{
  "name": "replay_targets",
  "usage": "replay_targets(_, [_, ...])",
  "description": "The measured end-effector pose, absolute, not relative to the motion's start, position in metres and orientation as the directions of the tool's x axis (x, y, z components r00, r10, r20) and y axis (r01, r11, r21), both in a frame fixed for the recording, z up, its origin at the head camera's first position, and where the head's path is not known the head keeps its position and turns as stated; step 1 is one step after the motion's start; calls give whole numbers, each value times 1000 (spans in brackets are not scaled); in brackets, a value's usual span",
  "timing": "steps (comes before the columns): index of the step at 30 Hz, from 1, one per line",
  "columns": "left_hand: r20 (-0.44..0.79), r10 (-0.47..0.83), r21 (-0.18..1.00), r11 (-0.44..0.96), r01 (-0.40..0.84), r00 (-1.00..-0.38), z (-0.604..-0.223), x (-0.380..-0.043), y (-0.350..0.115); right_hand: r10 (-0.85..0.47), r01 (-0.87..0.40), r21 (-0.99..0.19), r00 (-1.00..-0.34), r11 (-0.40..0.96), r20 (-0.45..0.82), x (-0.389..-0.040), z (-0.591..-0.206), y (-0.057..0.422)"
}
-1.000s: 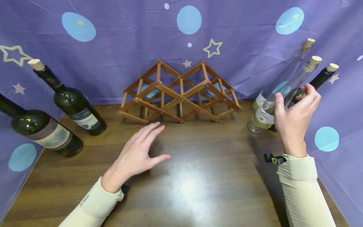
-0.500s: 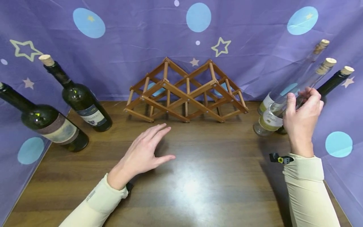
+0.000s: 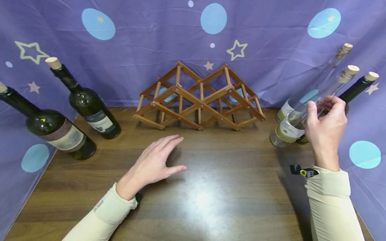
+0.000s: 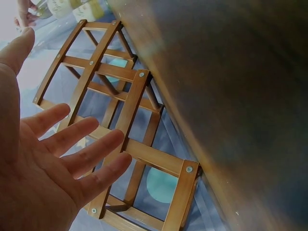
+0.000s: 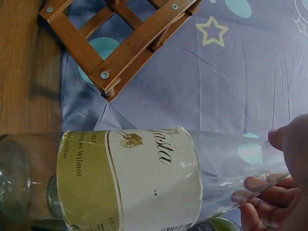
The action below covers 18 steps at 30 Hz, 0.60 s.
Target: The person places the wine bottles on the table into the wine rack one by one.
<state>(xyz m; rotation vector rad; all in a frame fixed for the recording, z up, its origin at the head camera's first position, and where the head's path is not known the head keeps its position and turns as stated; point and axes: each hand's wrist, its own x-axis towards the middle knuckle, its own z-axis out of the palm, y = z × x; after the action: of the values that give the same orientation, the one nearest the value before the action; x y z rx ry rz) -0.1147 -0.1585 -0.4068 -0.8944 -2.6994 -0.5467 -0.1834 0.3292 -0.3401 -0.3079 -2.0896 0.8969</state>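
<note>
On the right, my right hand (image 3: 327, 125) holds a clear glass wine bottle (image 3: 291, 129) around its upper part. The bottle is corked and has a white and olive label. In the right wrist view the thumb lies at one side of the clear bottle (image 5: 159, 178), and curled fingers show at the other side, partly through the glass. My left hand (image 3: 152, 164) hovers over the table with straight fingers and the thumb spread, holding nothing. Just beyond it stands a folding wooden wine rack (image 3: 201, 106) with no bottles in it.
Behind the held bottle stand another clear bottle (image 3: 284, 110) and a dark bottle (image 3: 354, 88), both corked. Two dark corked wine bottles, one farther back (image 3: 101, 122) and one nearer (image 3: 64, 137), stand at the left. A purple patterned cloth (image 3: 135, 40) encloses the wooden table (image 3: 226, 207).
The head view has shifted, so the scene slides right. My right hand has moved slightly down along the clear bottle, its fingers curling closer around it. My left hand stays nearly still.
</note>
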Motion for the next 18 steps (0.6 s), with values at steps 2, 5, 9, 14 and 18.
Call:
replay_targets(2, [345, 523, 271, 740, 616, -780, -407, -115, -159, 487, -102, -684, -627, 723, 608, -181, -339, 328])
replay_targets(5, [347, 524, 270, 738, 618, -778, -408, -116, -159, 470, -136, -670, -611, 730, 637, -177, -336, 325])
replay_targets(9, [354, 522, 274, 735, 620, -776, -407, -116, -160, 463, -168, -665, -595, 727, 657, -171, -330, 321])
replay_targets(14, [365, 518, 274, 734, 621, -774, -407, -118, -161, 473, -184, -679, -590, 711, 655, -164, -322, 314])
replay_targets(18, [378, 518, 268, 732, 627, -767, -407, -118, -161, 475, -207, -694, -594, 690, 649, -158, -316, 305])
